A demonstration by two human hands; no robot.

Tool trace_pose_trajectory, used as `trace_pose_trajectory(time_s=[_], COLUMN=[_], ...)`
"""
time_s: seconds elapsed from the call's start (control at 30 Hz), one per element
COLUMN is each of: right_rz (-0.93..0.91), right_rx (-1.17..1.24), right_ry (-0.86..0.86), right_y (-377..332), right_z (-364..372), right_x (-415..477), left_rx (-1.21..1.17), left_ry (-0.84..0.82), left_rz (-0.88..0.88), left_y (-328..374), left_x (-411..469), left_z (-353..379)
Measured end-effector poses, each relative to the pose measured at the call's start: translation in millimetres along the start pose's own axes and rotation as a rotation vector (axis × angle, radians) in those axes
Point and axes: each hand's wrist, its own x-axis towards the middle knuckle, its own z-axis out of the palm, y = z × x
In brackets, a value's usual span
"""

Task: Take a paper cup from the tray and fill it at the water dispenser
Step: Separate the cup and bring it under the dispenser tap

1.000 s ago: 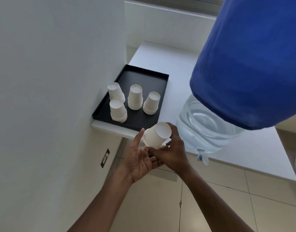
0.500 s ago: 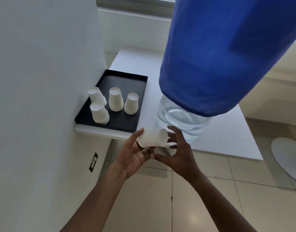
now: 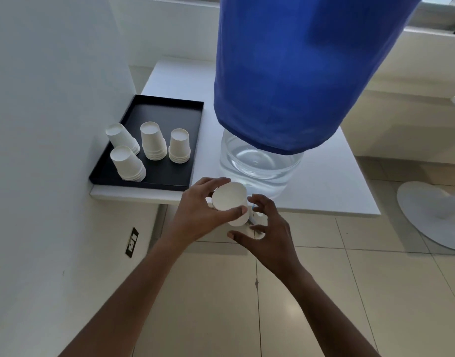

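My left hand (image 3: 200, 215) grips a white paper cup (image 3: 229, 197) between thumb and fingers, one round end turned up to the camera; I cannot tell whether that end is the mouth or the base. The cup sits just in front of the clear water bottle (image 3: 259, 166) under its blue cover (image 3: 298, 73). My right hand (image 3: 270, 235) is beside the cup with its fingers spread, at the small white and blue tap (image 3: 254, 220), which it partly hides. Several stacks of upside-down paper cups (image 3: 154, 143) stand on the black tray (image 3: 144, 182).
Tray and dispenser rest on a white table (image 3: 324, 189) whose front edge is at my hands. A white wall (image 3: 41, 124) closes the left side, with a socket (image 3: 131, 242) low down. A white round stand base (image 3: 432, 215) lies on the tiled floor at right.
The cup has passed from both hands into my left hand alone and turned so a round end faces up. My right hand let go and moved to the tap. The camera came closer.
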Motion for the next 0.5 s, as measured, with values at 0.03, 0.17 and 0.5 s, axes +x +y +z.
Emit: trace_pose_trajectory(time_s=[0.03, 0.17, 0.5], right_rz=[0.005, 0.018, 0.130], right_rx=[0.008, 0.020, 0.001], right_ry=[0.013, 0.130, 0.253], right_y=[0.1, 10.5, 55.7], right_z=[5.7, 20.4, 36.9], right_x=[-0.7, -4.7, -20.3], left_rx=[0.039, 0.172, 0.141], left_ry=[0.014, 0.033, -0.002], left_rz=[0.058, 0.146, 0.081], left_y=[0.1, 2.2, -25.0], left_x=[-3.0, -9.6, -24.6], left_z=[4.0, 26.9, 74.3])
